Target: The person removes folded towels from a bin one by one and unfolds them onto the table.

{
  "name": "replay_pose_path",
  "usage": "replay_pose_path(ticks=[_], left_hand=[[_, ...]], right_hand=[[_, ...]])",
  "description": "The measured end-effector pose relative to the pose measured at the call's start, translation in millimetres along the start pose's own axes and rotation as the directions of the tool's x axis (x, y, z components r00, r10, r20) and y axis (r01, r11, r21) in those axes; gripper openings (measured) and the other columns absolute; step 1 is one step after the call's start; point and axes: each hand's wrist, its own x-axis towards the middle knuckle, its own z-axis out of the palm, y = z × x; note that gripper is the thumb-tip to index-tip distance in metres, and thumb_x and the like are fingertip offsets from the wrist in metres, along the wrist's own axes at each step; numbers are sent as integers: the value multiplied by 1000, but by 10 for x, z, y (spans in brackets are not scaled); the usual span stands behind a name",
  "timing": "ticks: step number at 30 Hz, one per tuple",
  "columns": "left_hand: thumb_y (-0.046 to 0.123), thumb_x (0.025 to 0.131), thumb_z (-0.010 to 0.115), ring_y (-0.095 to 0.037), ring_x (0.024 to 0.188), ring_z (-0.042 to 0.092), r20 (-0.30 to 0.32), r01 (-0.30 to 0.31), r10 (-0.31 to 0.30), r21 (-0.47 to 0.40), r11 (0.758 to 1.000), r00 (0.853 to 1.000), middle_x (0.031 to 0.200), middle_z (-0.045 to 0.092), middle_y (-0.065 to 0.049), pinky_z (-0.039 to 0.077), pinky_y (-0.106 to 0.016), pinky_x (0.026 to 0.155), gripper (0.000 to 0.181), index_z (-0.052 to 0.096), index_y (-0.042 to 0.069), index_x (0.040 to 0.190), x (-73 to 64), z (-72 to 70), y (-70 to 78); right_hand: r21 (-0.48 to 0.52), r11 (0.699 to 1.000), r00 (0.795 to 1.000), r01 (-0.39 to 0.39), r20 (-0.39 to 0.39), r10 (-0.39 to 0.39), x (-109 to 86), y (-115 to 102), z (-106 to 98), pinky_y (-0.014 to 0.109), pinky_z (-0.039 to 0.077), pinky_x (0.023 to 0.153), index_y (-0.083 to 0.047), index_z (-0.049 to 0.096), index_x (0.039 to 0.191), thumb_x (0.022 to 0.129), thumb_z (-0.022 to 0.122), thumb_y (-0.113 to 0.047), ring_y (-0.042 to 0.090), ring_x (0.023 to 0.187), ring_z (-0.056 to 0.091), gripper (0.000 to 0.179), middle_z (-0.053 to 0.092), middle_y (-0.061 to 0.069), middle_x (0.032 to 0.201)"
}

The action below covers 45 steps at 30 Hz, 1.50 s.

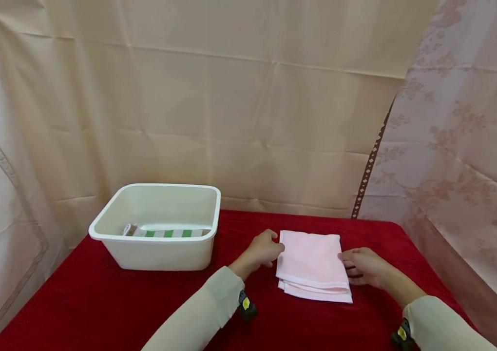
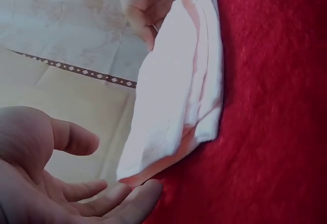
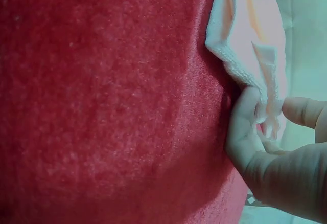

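A pale pink towel (image 1: 312,258), folded into a layered rectangle, lies on the red-covered table. Beside its left edge is my left hand (image 1: 262,247). In the left wrist view, that hand's thumb and fingers are spread apart, with fingertips close to the towel's corner and nothing held. At the towel's right edge, my right hand (image 1: 364,266) has its thumb on the upper side and its fingers at the underside. The right wrist view shows the folded edge of the towel (image 3: 250,45) pinched between them.
A white plastic basin (image 1: 161,253) stands on the table's left side. Inside it lies a green-and-white striped cloth (image 1: 174,233) with a small brown-and-white item (image 1: 129,229) near it. Beige curtain (image 1: 239,97) hangs behind the table, and patterned fabric (image 1: 472,146) hangs at right.
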Motion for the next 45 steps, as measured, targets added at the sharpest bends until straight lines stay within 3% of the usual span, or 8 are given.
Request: replay_pose_path(ticks=[5, 10, 14, 24, 29, 34, 40, 45], left_hand=[[10, 93, 59, -34, 106, 66, 69, 79, -67, -190, 979, 995, 126, 57, -23, 62, -50, 77, 58, 41, -13, 143, 1, 83, -26], [6, 90, 58, -26, 90, 63, 118, 151, -124, -255, 955, 985, 103, 58, -13, 60, -48, 78, 23, 55, -7, 110, 2, 156, -16], [1, 88, 58, -22, 81, 56, 90, 174, -156, -257, 950, 984, 96, 57, -9, 57, -38, 71, 7, 57, -2, 94, -5, 202, 27], [-3, 87, 61, -26, 100, 57, 43, 118, -112, -214, 970, 993, 133, 55, -22, 55, -41, 90, 54, 49, -18, 137, 47, 321, 64], [2, 91, 63, -37, 128, 52, 130, 170, -133, -338, 926, 983, 154, 41, -26, 48, -54, 105, 67, 36, -12, 151, 59, 318, 79], [0, 93, 60, -37, 109, 65, 222, 231, -139, -471, 851, 965, 137, 55, -27, 51, -64, 95, 64, 36, -6, 152, 56, 299, 101], [-5, 89, 60, -32, 96, 68, 143, 189, -129, -574, 797, 981, 111, 64, -21, 59, -48, 83, 50, 46, -5, 137, 85, 338, 66], [-9, 87, 63, -32, 91, 68, 73, 160, -143, -552, 819, 987, 111, 58, -18, 60, -47, 78, 53, 44, -3, 136, 114, 354, 54]], right_hand=[[-39, 999, 1000, -16, -17, 15, -16, 5, 34, 44, 59, 79, 12, 40, 141, 103, 57, -22, 25, 90, 68, 54, 64, 16, 108], [-70, 998, 1000, -3, 8, 4, -14, 17, 55, 48, 60, 80, 10, 35, 144, 103, 59, -24, 26, 90, 68, 59, 66, 17, 109], [-69, 997, 999, 34, 39, -31, -7, 42, 50, 49, 60, 78, 10, 35, 145, 102, 60, -19, 26, 88, 70, 58, 69, 14, 104], [-43, 991, 991, 125, 49, -123, -45, 121, 92, 49, 61, 76, 12, 30, 146, 101, 61, -12, 26, 87, 71, 60, 69, 16, 102], [-44, 989, 990, 139, 9, -139, -72, 130, 125, 49, 61, 76, 13, 32, 145, 101, 62, -12, 26, 88, 70, 60, 65, 19, 109], [-58, 988, 989, 145, -21, -147, -100, 116, 134, 47, 61, 75, 12, 33, 146, 101, 62, -13, 25, 88, 68, 59, 62, 20, 113], [-63, 988, 989, 142, -24, -144, -134, 105, 142, 46, 61, 75, 13, 30, 147, 99, 59, -9, 25, 90, 66, 60, 59, 21, 114], [-73, 992, 994, 98, -43, -102, -154, 101, 142, 48, 61, 78, 11, 31, 147, 99, 60, -10, 26, 93, 67, 60, 61, 23, 117]])
